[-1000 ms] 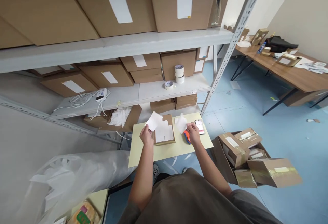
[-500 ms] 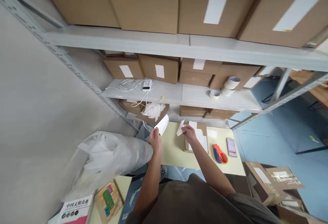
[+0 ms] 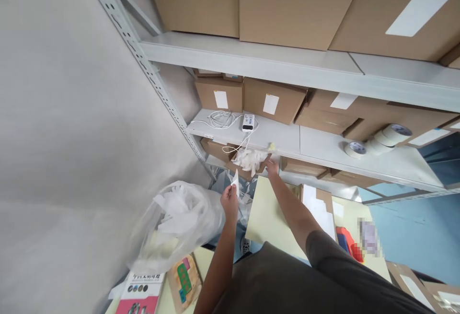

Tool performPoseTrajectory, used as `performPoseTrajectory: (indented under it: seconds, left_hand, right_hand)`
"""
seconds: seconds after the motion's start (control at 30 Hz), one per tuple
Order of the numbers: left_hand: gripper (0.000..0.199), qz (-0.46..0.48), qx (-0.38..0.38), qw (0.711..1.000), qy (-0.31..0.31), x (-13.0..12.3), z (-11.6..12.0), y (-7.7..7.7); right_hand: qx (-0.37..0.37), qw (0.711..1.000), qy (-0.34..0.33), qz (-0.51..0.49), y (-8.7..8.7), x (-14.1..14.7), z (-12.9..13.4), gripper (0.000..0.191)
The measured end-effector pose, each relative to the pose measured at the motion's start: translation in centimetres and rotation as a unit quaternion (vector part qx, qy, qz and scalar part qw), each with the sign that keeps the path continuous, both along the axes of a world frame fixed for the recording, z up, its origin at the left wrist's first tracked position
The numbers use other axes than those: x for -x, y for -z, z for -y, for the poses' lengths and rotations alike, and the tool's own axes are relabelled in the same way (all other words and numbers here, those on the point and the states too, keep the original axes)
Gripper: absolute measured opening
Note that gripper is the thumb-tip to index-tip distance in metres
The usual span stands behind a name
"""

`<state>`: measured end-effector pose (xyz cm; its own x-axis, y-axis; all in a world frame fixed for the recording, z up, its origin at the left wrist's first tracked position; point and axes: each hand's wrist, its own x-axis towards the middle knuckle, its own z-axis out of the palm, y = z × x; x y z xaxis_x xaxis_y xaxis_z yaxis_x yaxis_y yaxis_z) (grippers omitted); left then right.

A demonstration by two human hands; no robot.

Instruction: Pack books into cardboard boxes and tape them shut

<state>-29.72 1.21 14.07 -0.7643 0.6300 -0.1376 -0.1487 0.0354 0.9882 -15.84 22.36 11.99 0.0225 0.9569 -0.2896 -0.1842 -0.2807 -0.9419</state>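
Observation:
My left hand [image 3: 230, 201] is closed on a small piece of white paper [image 3: 235, 183] above the gap between the bag and the table. My right hand [image 3: 272, 166] reaches to the right side of an open cardboard box heaped with white paper scraps [image 3: 249, 159] on the lower shelf; its fingers are small and blurred, and whether they hold anything is unclear. On the pale yellow table [image 3: 262, 208], right of my right forearm, lies a cardboard piece covered with white labels [image 3: 318, 211]. A red and blue tape dispenser [image 3: 350, 244] is beside it.
A plastic bag of white paper [image 3: 187, 213] stands at left, with books [image 3: 143, 290] below it. The shelf holds a power strip [image 3: 248, 122], coiled cable [image 3: 221, 119], tape rolls [image 3: 355, 149] and boxes. A metal shelf beam [image 3: 251, 60] crosses above.
The view has swung left. My right hand has moved away from the labelled cardboard to the scrap box, and the paper it held is no longer visible. My left hand still holds paper, now seen narrower.

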Motion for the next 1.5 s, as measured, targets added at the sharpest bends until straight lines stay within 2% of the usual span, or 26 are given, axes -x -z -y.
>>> performPoseTrajectory:
  seconds: [0.07, 0.1, 0.17, 0.27, 0.37, 0.47, 0.53, 0.6, 0.67, 0.7, 0.8, 0.83, 0.9, 0.97, 1.1, 1.23, 1.37, 1.5]
  left_hand:
    - [0.052, -0.021, 0.013, 1.0, 0.009, -0.1, -0.5, 0.6]
    - [0.051, -0.033, 0.019, 0.999, 0.015, -0.4, -0.8, 0.9]
    - [0.047, -0.061, 0.026, 0.997, 0.038, -1.3, -1.5, 1.1]
    - [0.038, -0.138, 0.006, 0.983, 0.119, -3.9, -2.7, 1.1]
    - [0.027, -0.237, -0.046, 0.943, 0.229, -8.1, -3.8, 1.2]
    - [0.019, -0.328, -0.086, 0.893, 0.295, -13.0, -4.1, 1.7]
    - [0.013, -0.38, -0.088, 0.868, 0.309, -15.9, -3.9, 1.8]
    - [0.011, -0.409, -0.082, 0.839, 0.351, -18.3, -3.5, 1.8]
    - [0.023, -0.397, -0.075, 0.823, 0.399, -20.5, -3.3, 1.6]
    - [0.029, -0.369, -0.065, 0.835, 0.403, -21.5, -3.3, 1.6]
    - [0.042, -0.199, -0.006, 0.917, 0.345, -24.7, -4.1, 2.0]
    - [0.046, -0.134, 0.015, 0.934, 0.332, -25.8, -4.5, 2.3]
    - [0.053, -0.039, 0.043, 0.939, 0.34, -28.0, -5.4, 3.0]
    - [0.054, -0.004, 0.053, 0.935, 0.351, -30.0, -6.2, 3.7]
    - [0.043, -0.034, 0.073, 0.932, 0.353, -33.1, -7.8, 5.2]
    - [0.025, -0.152, 0.13, 0.909, 0.365, -35.4, -9.8, 7.0]
    - [0.01, -0.228, 0.185, 0.877, 0.38, -36.9, -11.3, 8.5]
    - [0.01, -0.26, 0.225, 0.857, 0.385, -37.8, -11.6, 9.1]
  right_hand:
    - [0.036, 0.998, 0.059, -0.001, 0.5, -1.1, 2.6, 0.031]
    - [0.058, 0.996, 0.065, -0.009, 0.6, -1.9, 4.1, 0.034]
    - [0.066, 0.997, 0.024, -0.026, 0.5, -3.9, 7.6, 0.039]
    - [0.075, 0.996, -0.038, -0.038, -0.8, -7.1, 12.4, 0.042]
    - [0.082, 0.993, -0.06, -0.065, -2.7, -10.1, 15.7, 0.045]
    - [0.076, 0.992, -0.03, -0.092, -3.6, -13.0, 17.0, 0.046]
    - [0.073, 0.993, 0.01, -0.087, -3.4, -15.3, 17.4, 0.043]
    - [0.073, 0.992, 0.068, -0.075, -2.8, -17.8, 17.6, 0.039]
    - [0.076, 0.986, 0.128, -0.074, -2.1, -20.4, 17.7, 0.036]
    - [0.077, 0.983, 0.148, -0.079, -1.8, -21.7, 17.8, 0.035]
    - [0.088, 0.978, 0.162, -0.098, -0.9, -25.6, 18.0, 0.035]
    - [0.091, 0.978, 0.16, -0.102, -0.5, -26.8, 18.1, 0.035]
    - [0.095, 0.977, 0.155, -0.107, 0.2, -29.0, 18.2, 0.036]
    - [0.094, 0.978, 0.152, -0.103, 1.0, -30.9, 18.0, 0.037]
    - [0.104, 0.981, 0.154, -0.056, 2.9, -34.4, 16.7, 0.036]
    - [0.096, 0.981, 0.163, 0.051, 4.9, -36.8, 14.7, 0.033]
    - [0.094, 0.963, 0.159, 0.197, 6.7, -38.0, 13.6, 0.035]
    - [0.099, 0.951, 0.136, 0.26, 7.8, -38.4, 13.1, 0.027]
